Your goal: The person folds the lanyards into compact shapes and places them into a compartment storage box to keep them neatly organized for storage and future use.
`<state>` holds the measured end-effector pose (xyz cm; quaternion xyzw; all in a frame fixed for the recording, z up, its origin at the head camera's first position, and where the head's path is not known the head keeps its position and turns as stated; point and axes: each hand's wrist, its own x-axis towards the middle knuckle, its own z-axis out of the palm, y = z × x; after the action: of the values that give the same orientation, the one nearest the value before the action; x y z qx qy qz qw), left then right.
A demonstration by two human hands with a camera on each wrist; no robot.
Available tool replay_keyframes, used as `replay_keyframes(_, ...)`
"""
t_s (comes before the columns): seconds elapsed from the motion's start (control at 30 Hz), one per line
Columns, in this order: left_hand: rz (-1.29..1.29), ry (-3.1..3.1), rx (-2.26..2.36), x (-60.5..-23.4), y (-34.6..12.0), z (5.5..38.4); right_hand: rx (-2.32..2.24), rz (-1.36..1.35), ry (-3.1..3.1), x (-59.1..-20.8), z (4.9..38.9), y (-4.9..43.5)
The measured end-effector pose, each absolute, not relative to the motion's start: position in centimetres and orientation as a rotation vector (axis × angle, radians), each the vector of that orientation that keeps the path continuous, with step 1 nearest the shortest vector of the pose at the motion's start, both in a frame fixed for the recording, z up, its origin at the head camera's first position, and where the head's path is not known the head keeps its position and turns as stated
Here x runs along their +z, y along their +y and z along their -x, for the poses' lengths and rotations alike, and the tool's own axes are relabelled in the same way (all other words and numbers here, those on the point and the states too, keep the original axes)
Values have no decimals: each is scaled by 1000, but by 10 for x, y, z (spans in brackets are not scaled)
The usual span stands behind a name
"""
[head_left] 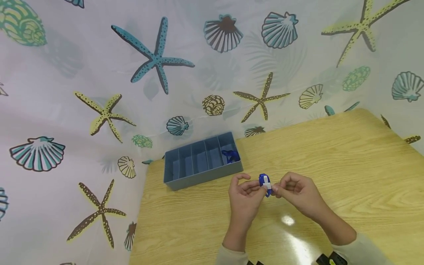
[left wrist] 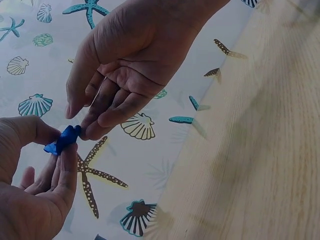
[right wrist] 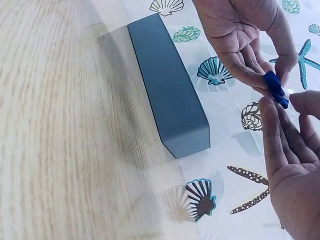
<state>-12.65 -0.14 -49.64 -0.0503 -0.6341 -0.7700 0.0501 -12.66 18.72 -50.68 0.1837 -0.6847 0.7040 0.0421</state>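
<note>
A small folded blue band with a white piece on its face is held between both hands above the table. My left hand pinches it between thumb and fingers from the left. On the other side my right hand has thumb and fingertips together at its right edge. In the left wrist view the blue band looks crumpled, its white piece turned away. The right wrist view shows the blue band with a bit of white beside the right thumb. Fingers cover part of it.
Behind the left hand stands a grey-blue divided box with several compartments. Blue items lie in its rightmost compartment. The wooden table meets a hanging cloth printed with shells and starfish at the back and left.
</note>
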Motion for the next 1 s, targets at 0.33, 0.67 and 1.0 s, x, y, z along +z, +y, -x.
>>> replay_keyframes(0.33, 48, -1975, -2280, -501, -12, 133, 2068, -533, -2112, -512, 141, 179)
replay_keyframes(0.67, 37, -1935, -2247, -505, -25, 142, 1932, -438, -2243, -519, 157, 170)
replay_keyframes(1.0, 23, -1905, -2202, -501, -36, 149, 1939, -459, -2262, -522, 159, 166)
